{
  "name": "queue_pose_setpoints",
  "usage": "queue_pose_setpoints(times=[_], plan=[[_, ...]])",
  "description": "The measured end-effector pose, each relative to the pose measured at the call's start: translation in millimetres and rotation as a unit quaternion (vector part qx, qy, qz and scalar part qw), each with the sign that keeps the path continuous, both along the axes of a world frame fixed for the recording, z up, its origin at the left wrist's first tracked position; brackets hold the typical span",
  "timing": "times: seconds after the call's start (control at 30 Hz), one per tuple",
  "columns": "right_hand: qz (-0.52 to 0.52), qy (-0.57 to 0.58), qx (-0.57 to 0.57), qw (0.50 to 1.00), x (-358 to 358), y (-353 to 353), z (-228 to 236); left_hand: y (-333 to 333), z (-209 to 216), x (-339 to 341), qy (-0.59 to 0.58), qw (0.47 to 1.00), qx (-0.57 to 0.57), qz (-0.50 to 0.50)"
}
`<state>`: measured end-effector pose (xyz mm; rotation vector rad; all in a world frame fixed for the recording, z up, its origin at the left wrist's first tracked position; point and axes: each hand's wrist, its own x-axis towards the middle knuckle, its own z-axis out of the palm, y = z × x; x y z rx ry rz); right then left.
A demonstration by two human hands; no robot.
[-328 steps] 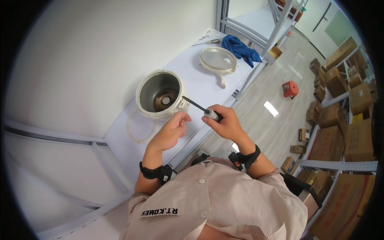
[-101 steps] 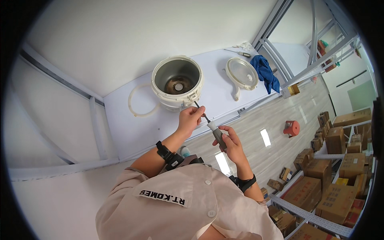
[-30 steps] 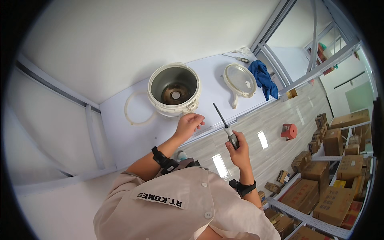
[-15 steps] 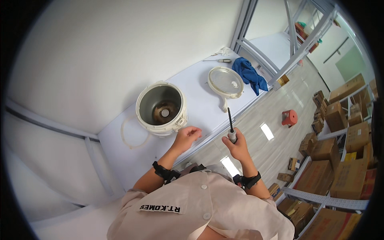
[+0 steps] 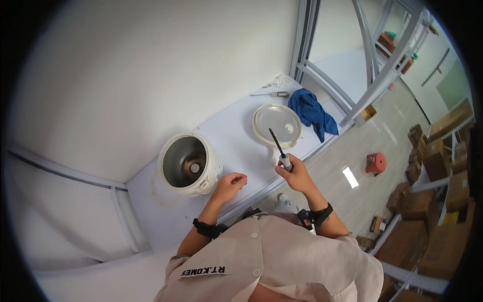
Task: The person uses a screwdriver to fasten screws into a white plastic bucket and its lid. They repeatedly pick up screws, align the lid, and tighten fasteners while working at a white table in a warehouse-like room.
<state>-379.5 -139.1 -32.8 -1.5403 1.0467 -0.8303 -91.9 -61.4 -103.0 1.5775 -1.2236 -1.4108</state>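
Note:
My right hand (image 5: 296,174) is closed round the grey-and-black handle of a screwdriver (image 5: 278,145), its dark shaft pointing up and away over the near rim of the round lid. My left hand (image 5: 230,187) has its fingers curled together beside the cooker; whatever they hold, if anything, is hidden. The white cooker body (image 5: 214,168) stands just left of that hand, its dark grey inside showing a brown-stained bottom with a pale round part. The cream-rimmed lid (image 5: 274,123) lies on the table right of it, its handle toward me.
A second screwdriver (image 5: 279,94) and a blue cloth (image 5: 312,111) lie at the table's far right. A thin pale ring (image 5: 155,194) rests left of the cooker. Metal frame posts rise behind; a red stool (image 5: 376,163) and shelves of cardboard boxes (image 5: 412,206) stand right.
The view has shifted, so the table things sit lower in it. My right hand has moved left with the screwdriver, whose shaft now tilts left over the lid. My left hand stays curled by the cooker.

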Motion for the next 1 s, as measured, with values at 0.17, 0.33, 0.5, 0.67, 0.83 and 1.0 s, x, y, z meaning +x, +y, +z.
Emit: queue_pose_setpoints(times=[0.17, 0.33, 0.5, 0.67, 0.83, 1.0], plan=[[0.075, 0.038, -0.016, 0.996, -44, -75, 15, -44, 24, -47, -0.003, 0.992, -0.014, 0.123], [0.134, 0.038, -0.040, 0.989, -87, -132, 25, -92, 34, -92, -0.064, 0.968, -0.061, 0.235], [0.172, 0.025, -0.043, 0.984, -109, -164, 23, -122, 25, -133, -0.249, 0.913, -0.107, 0.307], [0.181, 0.012, -0.029, 0.983, -128, -183, 13, -147, 40, -150, -0.326, 0.892, -0.020, 0.312], [0.183, 0.020, -0.020, 0.983, -151, -199, -6, -162, 48, -156, -0.387, 0.878, 0.049, 0.278], [0.181, 0.024, -0.004, 0.983, -163, -207, -19, -174, 42, -161, -0.404, 0.871, 0.055, 0.276]])
